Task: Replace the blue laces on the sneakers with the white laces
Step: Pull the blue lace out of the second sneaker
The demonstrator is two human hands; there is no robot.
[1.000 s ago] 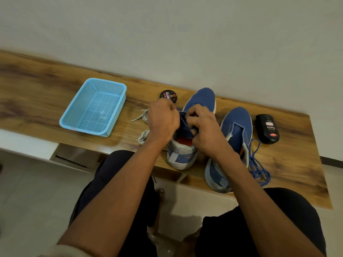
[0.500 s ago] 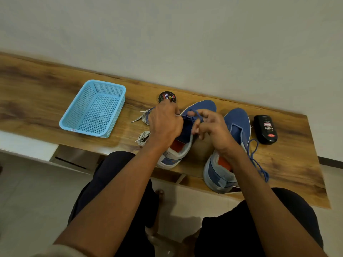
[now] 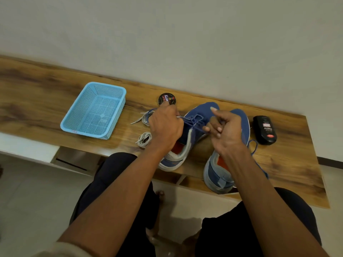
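Your arms are bare from the left hand [image 3: 165, 129] and right hand [image 3: 228, 133] back, with a pale cuff edge [image 3: 63, 249] behind the left forearm, and you're wearing dark shorts [image 3: 115, 182].

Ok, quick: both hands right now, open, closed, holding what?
Left hand: closed, gripping the blue lace at the left sneaker.
Right hand: closed, pinching the same blue lace.

Blue basket [image 3: 93, 110], polish tin [image 3: 166, 98], black bottle [image 3: 265, 130].
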